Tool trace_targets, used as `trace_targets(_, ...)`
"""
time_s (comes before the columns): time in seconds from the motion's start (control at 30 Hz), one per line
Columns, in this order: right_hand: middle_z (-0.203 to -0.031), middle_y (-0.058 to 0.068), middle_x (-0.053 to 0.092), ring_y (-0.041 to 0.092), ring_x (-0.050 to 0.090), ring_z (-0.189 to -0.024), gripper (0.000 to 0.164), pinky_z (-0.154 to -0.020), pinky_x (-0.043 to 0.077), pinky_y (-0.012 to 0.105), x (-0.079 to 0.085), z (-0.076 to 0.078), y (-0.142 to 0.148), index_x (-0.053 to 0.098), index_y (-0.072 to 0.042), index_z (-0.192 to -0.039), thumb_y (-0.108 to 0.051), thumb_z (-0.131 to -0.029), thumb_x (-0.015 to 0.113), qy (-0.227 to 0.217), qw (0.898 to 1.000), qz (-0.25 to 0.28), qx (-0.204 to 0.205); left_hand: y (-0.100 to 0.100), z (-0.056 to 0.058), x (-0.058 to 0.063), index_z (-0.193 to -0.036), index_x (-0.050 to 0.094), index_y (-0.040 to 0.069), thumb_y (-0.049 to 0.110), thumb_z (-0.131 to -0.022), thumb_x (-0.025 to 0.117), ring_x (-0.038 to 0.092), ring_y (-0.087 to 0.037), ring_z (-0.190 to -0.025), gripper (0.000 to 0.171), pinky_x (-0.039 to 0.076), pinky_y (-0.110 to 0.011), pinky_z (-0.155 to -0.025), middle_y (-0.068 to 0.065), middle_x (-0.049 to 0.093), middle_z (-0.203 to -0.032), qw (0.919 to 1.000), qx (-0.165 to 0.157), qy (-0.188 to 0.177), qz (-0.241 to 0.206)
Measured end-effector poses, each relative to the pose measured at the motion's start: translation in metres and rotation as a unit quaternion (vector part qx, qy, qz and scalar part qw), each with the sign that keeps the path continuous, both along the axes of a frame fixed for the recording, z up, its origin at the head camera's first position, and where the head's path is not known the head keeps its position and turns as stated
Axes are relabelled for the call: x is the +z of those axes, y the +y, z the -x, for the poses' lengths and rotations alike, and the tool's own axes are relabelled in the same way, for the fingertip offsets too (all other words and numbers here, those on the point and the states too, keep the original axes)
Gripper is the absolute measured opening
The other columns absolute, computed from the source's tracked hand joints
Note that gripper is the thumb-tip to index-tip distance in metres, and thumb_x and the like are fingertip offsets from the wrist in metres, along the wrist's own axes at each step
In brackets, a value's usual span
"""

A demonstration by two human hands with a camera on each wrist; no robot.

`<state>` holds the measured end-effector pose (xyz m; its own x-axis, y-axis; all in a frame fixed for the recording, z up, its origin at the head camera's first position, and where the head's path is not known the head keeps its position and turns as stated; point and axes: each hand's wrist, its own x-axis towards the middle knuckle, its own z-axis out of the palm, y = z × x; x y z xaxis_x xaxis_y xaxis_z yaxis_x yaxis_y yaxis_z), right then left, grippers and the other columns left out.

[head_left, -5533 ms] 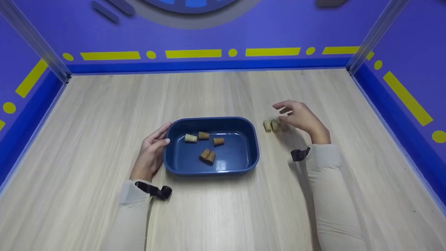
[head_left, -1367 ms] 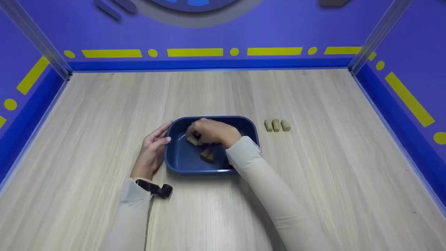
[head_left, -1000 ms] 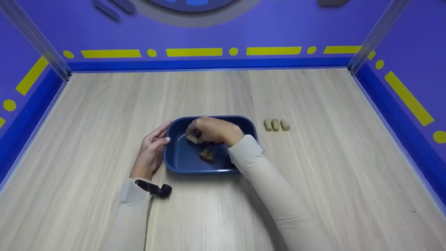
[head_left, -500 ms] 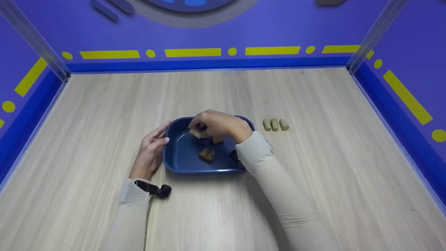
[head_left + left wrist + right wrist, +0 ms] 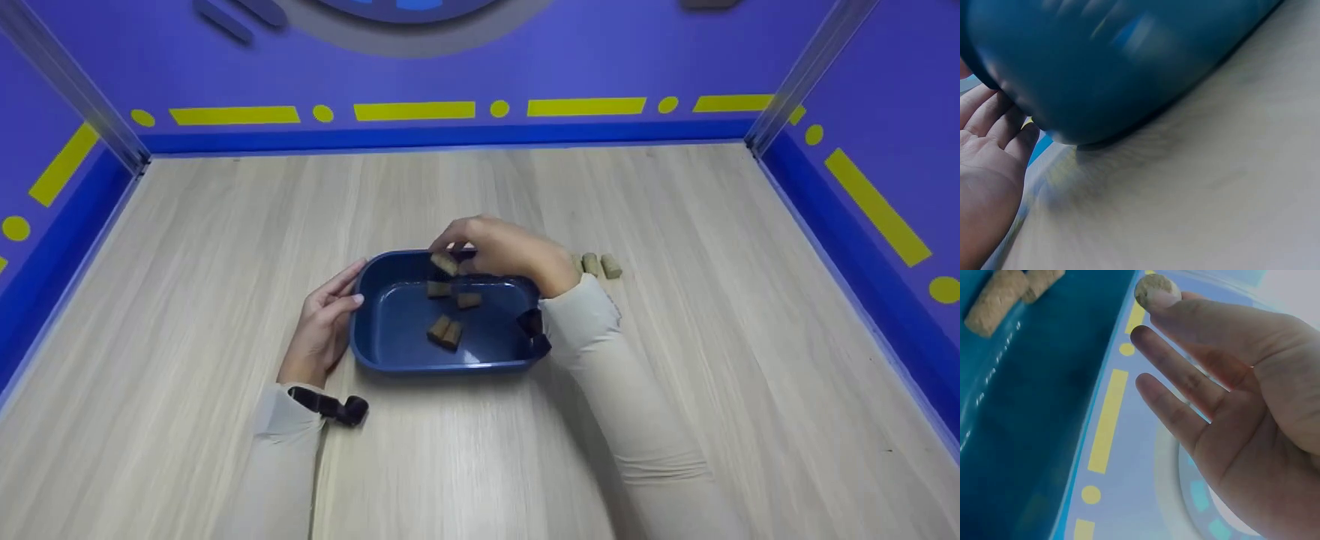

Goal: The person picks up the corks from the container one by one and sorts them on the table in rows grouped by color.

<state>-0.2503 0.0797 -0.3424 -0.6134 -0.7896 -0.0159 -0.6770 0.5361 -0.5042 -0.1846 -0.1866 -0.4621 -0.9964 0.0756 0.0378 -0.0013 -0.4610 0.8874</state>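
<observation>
My right hand (image 5: 510, 247) pinches a cork (image 5: 445, 262) between thumb and fingertips, over the far rim of a dark blue rectangular tub (image 5: 420, 367). In the right wrist view, the end of the cork (image 5: 1157, 292) shows at the thumb tip, while two other fingers stretch out free. My left hand (image 5: 319, 330) holds the left side of the tub, thumb on the rim and fingers along the outer wall. Inside the tub lie a cork (image 5: 439, 289) near the back, another cork (image 5: 469, 300) beside it, and two touching corks (image 5: 445, 332) nearer the front.
A short row of three pale corks (image 5: 611, 266) rests on the wooden table (image 5: 225, 300) right of the tub, partly behind my right wrist. Purple and blue panels with yellow marks (image 5: 412, 111) border the table at the back and sides.
A third cork has joined the row on the table. My right hand went into the tub, took hold of a pale cork and lifted it up and rightward. The left hand has stayed put.
</observation>
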Motion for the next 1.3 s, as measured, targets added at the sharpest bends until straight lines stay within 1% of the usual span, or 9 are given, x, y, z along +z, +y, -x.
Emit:
trace_targets(0.17, -0.123, 0.013, 0.064, 0.028, 0.061, -0.115, 0.038, -0.102, 0.047, 0.039, 0.002, 0.004, 0.016, 0.064, -0.003, -0.123, 0.006, -0.086, 0.06, -0.007, 1.0, 0.02, -0.009, 0.0, 0.0, 0.0, -0.14, 0.037, -0.014, -0.015, -0.085, 0.045, 0.055, -0.009, -0.122, 0.056, 0.046, -0.022, -0.1, -0.009, 0.059, -0.134, 1.0, -0.003, 0.004, -0.006)
trace_targets(0.3, -0.124, 0.012, 0.063, 0.028, 0.06, -0.115, 0.036, -0.101, 0.047, 0.038, 0.0, 0.005, 0.029, 0.064, -0.003, -0.123, 0.003, -0.087, 0.062, -0.002, 0.999, 0.041, -0.03, 0.0, 0.0, -0.001, -0.14, 0.038, -0.013, -0.015, -0.085, 0.045, 0.055, -0.009, -0.121, 0.056, 0.046, -0.022, -0.1, -0.007, 0.06, -0.131, 0.9999, -0.006, 0.004, -0.011)
trace_targets(0.43, -0.126, 0.012, 0.062, 0.027, 0.059, -0.115, 0.039, -0.1, 0.048, 0.04, -0.004, 0.005, 0.041, 0.062, -0.002, -0.125, 0.005, -0.087, 0.06, 0.006, 0.997, 0.062, -0.054, 0.0, 0.001, -0.001, -0.139, 0.038, -0.013, -0.015, -0.085, 0.045, 0.056, -0.009, -0.121, 0.055, 0.046, -0.022, -0.1, -0.006, 0.061, -0.13, 0.9999, -0.006, 0.004, -0.014)
trace_targets(0.67, -0.126, 0.011, 0.061, 0.027, 0.059, -0.114, 0.042, -0.099, 0.048, 0.041, -0.01, 0.004, 0.064, 0.06, -0.003, -0.128, 0.006, -0.087, 0.058, 0.013, 0.991, 0.099, -0.088, 0.0, 0.001, -0.001, -0.14, 0.034, -0.016, -0.016, -0.084, 0.043, 0.055, -0.01, -0.121, 0.057, 0.046, -0.022, -0.101, -0.012, 0.057, -0.136, 0.9999, -0.003, 0.0, -0.012)
trace_targets(0.8, -0.124, 0.012, 0.062, 0.027, 0.06, -0.112, 0.041, -0.099, 0.048, 0.041, -0.013, 0.004, 0.081, 0.06, -0.002, -0.127, 0.006, -0.087, 0.06, 0.034, 0.987, 0.118, -0.102, 0.0, 0.001, -0.001, -0.141, 0.032, -0.016, -0.016, -0.084, 0.043, 0.056, -0.01, -0.121, 0.058, 0.047, -0.022, -0.099, -0.013, 0.054, -0.138, 1.0, -0.003, -0.006, -0.002)
trace_targets(0.93, -0.126, 0.012, 0.06, 0.027, 0.061, -0.112, 0.041, -0.096, 0.05, 0.041, -0.018, 0.005, 0.094, 0.061, -0.002, -0.127, 0.007, -0.086, 0.06, 0.049, 0.983, 0.136, -0.117, -0.001, 0.001, -0.001, -0.142, 0.031, -0.015, -0.016, -0.084, 0.042, 0.057, -0.009, -0.12, 0.058, 0.048, -0.021, -0.097, -0.013, 0.054, -0.139, 0.9999, 0.0, -0.008, 0.008)
trace_targets(1.07, -0.129, 0.015, 0.058, 0.031, 0.061, -0.112, 0.042, -0.096, 0.05, 0.042, -0.027, 0.005, 0.107, 0.06, 0.0, -0.127, 0.009, -0.086, 0.06, 0.046, 0.976, 0.167, -0.131, 0.0, 0.001, -0.001, -0.141, 0.031, -0.016, -0.016, -0.085, 0.043, 0.056, -0.008, -0.121, 0.058, 0.046, -0.021, -0.099, -0.012, 0.055, -0.138, 1.0, 0.0, -0.001, 0.007)
trace_targets(1.17, -0.13, 0.018, 0.057, 0.033, 0.061, -0.112, 0.043, -0.1, 0.048, 0.044, -0.034, 0.005, 0.116, 0.058, 0.004, -0.128, 0.011, -0.086, 0.059, 0.038, 0.971, 0.187, -0.145, 0.0, 0.001, 0.0, -0.141, 0.032, -0.016, -0.015, -0.085, 0.044, 0.055, -0.008, -0.122, 0.057, 0.046, -0.021, -0.1, -0.01, 0.056, -0.137, 1.0, -0.002, 0.002, 0.001)
trace_targets(1.3, -0.131, 0.018, 0.055, 0.033, 0.059, -0.113, 0.044, -0.105, 0.043, 0.048, -0.044, 0.004, 0.127, 0.056, 0.004, -0.13, 0.011, -0.086, 0.057, 0.02, 0.965, 0.197, -0.173, 0.0, 0.0, 0.0, -0.142, 0.032, -0.015, -0.015, -0.085, 0.045, 0.055, -0.009, -0.122, 0.058, 0.045, -0.021, -0.101, -0.011, 0.055, -0.138, 1.0, -0.007, 0.001, -0.006)
